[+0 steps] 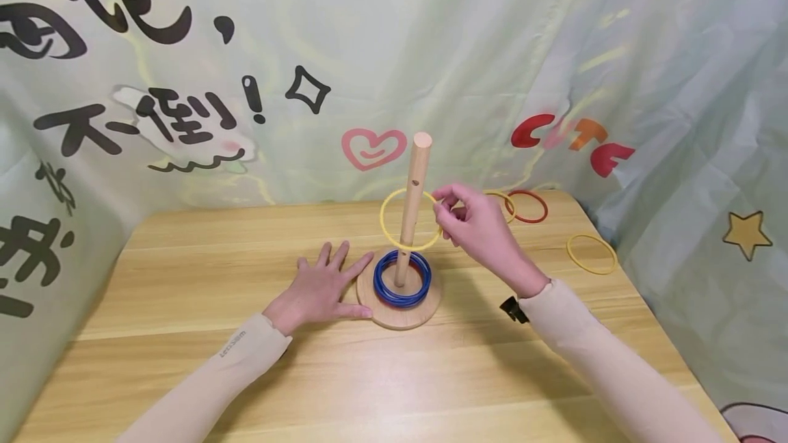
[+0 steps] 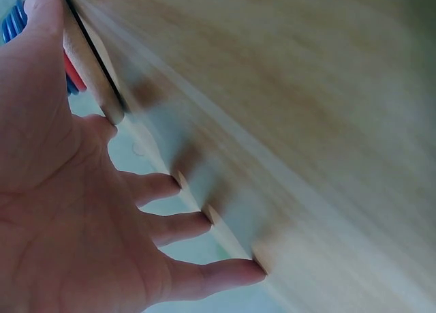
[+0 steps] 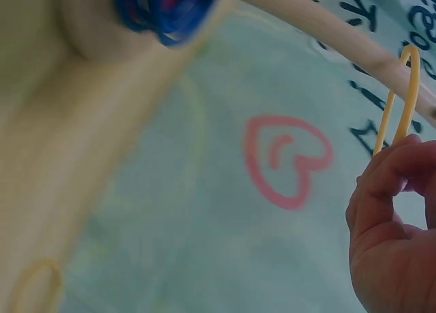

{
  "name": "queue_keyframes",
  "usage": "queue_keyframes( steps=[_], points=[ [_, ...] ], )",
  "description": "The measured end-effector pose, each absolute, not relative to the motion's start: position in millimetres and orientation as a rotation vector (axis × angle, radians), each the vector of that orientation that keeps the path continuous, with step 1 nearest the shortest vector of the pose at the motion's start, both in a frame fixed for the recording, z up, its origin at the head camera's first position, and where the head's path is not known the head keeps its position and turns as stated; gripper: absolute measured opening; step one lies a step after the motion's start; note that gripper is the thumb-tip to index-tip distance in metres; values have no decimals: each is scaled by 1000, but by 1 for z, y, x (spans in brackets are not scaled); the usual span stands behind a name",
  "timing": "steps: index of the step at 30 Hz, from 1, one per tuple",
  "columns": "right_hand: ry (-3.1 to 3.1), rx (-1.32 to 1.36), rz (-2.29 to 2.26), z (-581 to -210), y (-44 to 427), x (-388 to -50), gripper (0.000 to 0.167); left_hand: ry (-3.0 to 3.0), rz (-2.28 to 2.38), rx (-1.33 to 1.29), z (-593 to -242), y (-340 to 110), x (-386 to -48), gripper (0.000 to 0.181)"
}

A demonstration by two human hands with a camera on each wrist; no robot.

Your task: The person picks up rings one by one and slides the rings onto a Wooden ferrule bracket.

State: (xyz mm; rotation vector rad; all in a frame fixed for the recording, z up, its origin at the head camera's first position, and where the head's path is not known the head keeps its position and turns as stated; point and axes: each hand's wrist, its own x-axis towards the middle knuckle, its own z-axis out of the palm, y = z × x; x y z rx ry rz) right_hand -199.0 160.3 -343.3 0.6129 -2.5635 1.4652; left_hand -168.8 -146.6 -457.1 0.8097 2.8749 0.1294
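Note:
A wooden peg stands upright on a round wooden base. Several blue rings lie stacked around its foot, and some red shows with them in the left wrist view. Between thumb and fingers, my right hand pinches a thin yellow ring by its right side. That ring encircles the peg, well above the blue stack, as the right wrist view also shows. My left hand is spread beside the base, its thumb and index finger touching the base's left edge.
At the back right of the wooden table, a yellow ring and a red ring overlap. Another yellow ring lies near the right edge. A printed curtain hangs behind the table and along its sides.

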Motion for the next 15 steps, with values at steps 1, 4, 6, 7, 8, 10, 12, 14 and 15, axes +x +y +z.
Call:
queue_keyframes(
  steps=[1, 4, 6, 7, 8, 10, 12, 14, 15],
  points=[
    [-2579, 600, 1476, -350, 160, -200, 15, 2874, 131, 811, -457, -147, -169, 111],
    [-2610, 569, 1531, -368, 159, -200, 14, 2874, 137, 807, -457, -146, -169, 111],
    [-2631, 553, 1542, -379, 159, -201, 14, 2875, 131, 804, -457, -146, -170, 111],
    [-2643, 541, 1547, -385, 159, -201, 13, 2875, 128, 803, -457, -146, -170, 110],
    [-2650, 534, 1557, -390, 159, -201, 13, 2875, 128, 801, -457, -146, -170, 111],
    [-2665, 524, 1572, -399, 159, -200, 12, 2873, 127, 799, -457, -146, -170, 111],
    [-2691, 521, 1577, -408, 160, -199, 11, 2870, 133, 795, -457, -145, -169, 111],
    [-2725, 524, 1577, -416, 160, -198, 13, 2868, 140, 794, -456, -145, -169, 111],
    [-2741, 528, 1570, -420, 160, -198, 14, 2868, 143, 794, -456, -145, -169, 111]
  ],
)
